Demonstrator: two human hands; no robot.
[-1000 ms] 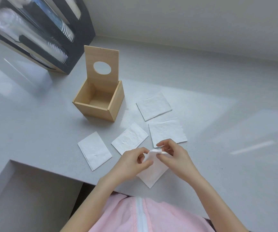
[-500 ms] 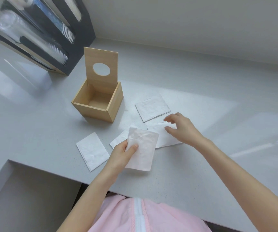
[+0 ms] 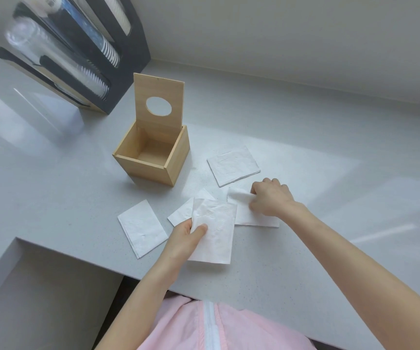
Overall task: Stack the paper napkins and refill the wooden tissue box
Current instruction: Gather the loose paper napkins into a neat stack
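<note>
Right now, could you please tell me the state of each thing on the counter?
Wooden tissue box: empty, lid upright.
Left hand: holding one napkin.
Right hand: picking up a second napkin.
Far napkin: lying flat.
Left napkin: lying flat.
Middle napkin: partly covered.

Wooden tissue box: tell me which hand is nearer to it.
Left, narrowly. The left hand holds a napkin in front of the wooden tissue box; the right hand grips another napkin farther to its right.

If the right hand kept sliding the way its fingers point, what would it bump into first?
The right hand points left across the napkin under it. It would probably first meet the napkin held up by the left hand, though depth is unclear.
</note>
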